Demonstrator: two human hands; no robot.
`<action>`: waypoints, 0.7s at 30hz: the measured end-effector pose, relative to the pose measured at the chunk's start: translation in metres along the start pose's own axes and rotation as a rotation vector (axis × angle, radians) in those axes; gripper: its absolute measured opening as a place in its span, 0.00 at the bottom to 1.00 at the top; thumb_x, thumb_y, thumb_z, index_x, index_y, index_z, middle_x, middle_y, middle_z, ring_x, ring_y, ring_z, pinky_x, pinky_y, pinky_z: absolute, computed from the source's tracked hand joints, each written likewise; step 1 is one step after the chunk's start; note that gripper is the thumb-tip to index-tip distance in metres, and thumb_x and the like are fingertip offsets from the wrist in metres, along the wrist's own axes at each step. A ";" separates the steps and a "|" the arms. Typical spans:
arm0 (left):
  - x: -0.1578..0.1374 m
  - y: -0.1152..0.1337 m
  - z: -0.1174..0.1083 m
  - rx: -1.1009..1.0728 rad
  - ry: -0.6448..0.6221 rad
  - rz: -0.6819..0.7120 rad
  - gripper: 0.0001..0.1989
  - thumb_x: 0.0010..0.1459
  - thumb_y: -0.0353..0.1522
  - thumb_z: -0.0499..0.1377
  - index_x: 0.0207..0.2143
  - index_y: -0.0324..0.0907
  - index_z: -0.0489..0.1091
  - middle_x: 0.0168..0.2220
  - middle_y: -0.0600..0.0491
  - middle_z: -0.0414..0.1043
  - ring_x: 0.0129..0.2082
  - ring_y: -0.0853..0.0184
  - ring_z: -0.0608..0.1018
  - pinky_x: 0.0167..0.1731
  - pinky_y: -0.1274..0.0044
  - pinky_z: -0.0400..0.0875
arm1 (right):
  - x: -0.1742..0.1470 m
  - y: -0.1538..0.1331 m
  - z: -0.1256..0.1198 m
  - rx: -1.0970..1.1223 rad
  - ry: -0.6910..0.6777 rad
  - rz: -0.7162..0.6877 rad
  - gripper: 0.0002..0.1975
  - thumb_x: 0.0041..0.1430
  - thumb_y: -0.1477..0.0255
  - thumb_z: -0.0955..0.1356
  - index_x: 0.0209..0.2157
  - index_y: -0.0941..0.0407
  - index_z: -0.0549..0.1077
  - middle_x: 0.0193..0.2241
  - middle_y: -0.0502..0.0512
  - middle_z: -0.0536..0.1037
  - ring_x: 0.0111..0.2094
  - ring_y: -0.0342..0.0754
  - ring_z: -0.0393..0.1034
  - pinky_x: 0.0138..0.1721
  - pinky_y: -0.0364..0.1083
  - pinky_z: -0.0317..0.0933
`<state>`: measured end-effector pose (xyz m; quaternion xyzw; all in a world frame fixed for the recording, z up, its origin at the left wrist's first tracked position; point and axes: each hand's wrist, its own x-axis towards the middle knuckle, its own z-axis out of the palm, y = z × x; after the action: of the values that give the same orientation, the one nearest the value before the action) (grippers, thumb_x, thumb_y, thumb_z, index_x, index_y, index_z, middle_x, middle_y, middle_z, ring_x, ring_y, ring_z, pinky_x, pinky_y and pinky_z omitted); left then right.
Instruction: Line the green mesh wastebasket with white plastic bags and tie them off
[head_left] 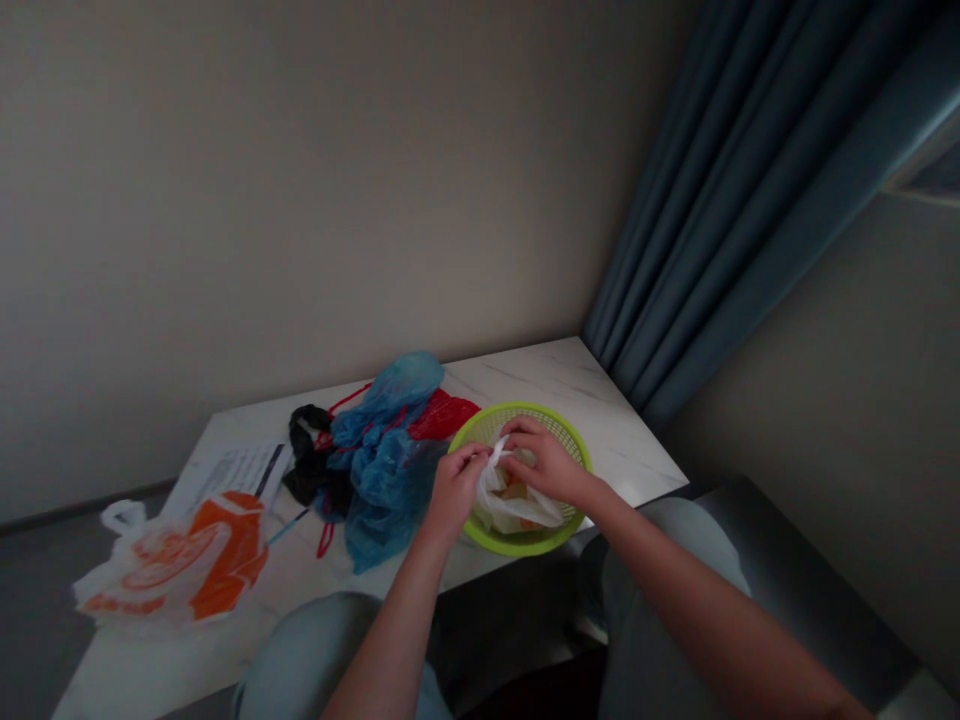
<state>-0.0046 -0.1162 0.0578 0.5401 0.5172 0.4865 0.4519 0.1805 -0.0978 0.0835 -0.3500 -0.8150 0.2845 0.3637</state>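
Head view: Both hands of a seated person work at a white plastic bag point(504, 512) set inside a green basket point(517, 548) on a marbled table point(630, 440).
Left hand point(459, 475): fingertips pinching the bag's bunched top.
Right hand point(546, 458): fingers curled against the same plastic; how firmly they grip cannot be told.
Bag top: drawn together, apparently the part accomplished; a finished knot cannot be made out, so closing looks incomplete.
Loose bags: blue plastic point(390, 490), red plastic point(442, 415) and black plastic point(306, 450) lie crumpled beside the basket, an orange-and-white bag point(180, 560) well apart, none in hand.
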 end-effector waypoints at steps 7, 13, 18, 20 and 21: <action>-0.004 0.002 0.002 -0.041 0.064 0.063 0.06 0.54 0.35 0.61 0.32 0.42 0.73 0.28 0.56 0.72 0.29 0.67 0.72 0.33 0.77 0.64 | 0.001 -0.002 -0.003 0.123 0.053 0.024 0.01 0.60 0.72 0.69 0.34 0.54 0.74 0.44 0.56 0.72 0.47 0.51 0.68 0.52 0.52 0.62; -0.006 0.001 0.001 -0.037 0.087 0.094 0.06 0.56 0.34 0.61 0.36 0.42 0.69 0.31 0.56 0.71 0.31 0.68 0.72 0.33 0.78 0.65 | 0.002 0.003 -0.002 0.155 0.106 0.063 0.02 0.57 0.73 0.70 0.31 0.54 0.72 0.44 0.55 0.72 0.47 0.50 0.69 0.52 0.51 0.61; -0.009 0.005 -0.001 0.046 0.127 0.138 0.05 0.57 0.34 0.60 0.36 0.43 0.68 0.32 0.55 0.71 0.31 0.68 0.72 0.33 0.77 0.66 | 0.005 0.005 -0.002 0.176 0.227 0.137 0.05 0.54 0.76 0.69 0.27 0.55 0.69 0.40 0.54 0.73 0.43 0.49 0.70 0.50 0.50 0.62; -0.010 0.007 -0.002 0.099 0.163 0.181 0.06 0.58 0.34 0.60 0.37 0.44 0.67 0.32 0.55 0.71 0.32 0.67 0.73 0.35 0.77 0.66 | 0.006 0.004 -0.003 0.142 0.279 0.150 0.06 0.53 0.76 0.69 0.26 0.54 0.68 0.39 0.53 0.74 0.43 0.49 0.70 0.49 0.50 0.62; -0.011 0.008 -0.002 0.118 0.180 0.201 0.06 0.59 0.34 0.60 0.37 0.44 0.66 0.33 0.55 0.71 0.33 0.67 0.74 0.35 0.77 0.66 | 0.006 0.003 -0.004 0.121 0.298 0.150 0.06 0.54 0.76 0.69 0.26 0.54 0.68 0.39 0.53 0.74 0.43 0.49 0.70 0.49 0.50 0.62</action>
<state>-0.0051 -0.1274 0.0649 0.5691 0.5265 0.5445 0.3201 0.1817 -0.0909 0.0859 -0.4259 -0.7051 0.3042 0.4785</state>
